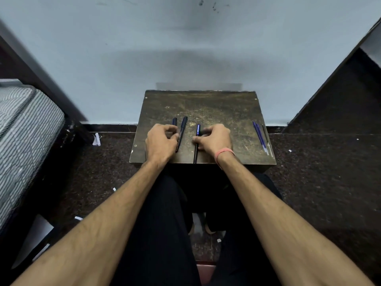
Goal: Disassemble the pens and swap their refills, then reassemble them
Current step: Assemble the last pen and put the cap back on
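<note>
1. Two pens are presented with their long axes running near to far on the small wooden table: a dark pen just right of the left hand, and a blue-banded pen just left of the right hand.
2. Each pen is served by the hand beside it; neither hand is required to cross over.
3. Left fingers are curled against the dark pen; a full grip cannot be confirmed. A short dark piece lies at the left fingertips.
4. Right fingers are curled, and the blue-banded pen is pinched at mid-length.
5. Loose refills are laid along the right table edge, well apart from both hands.
6. A pale wall stands behind the table; a striped mattress is located at far left, on a dark speckled floor.
</note>
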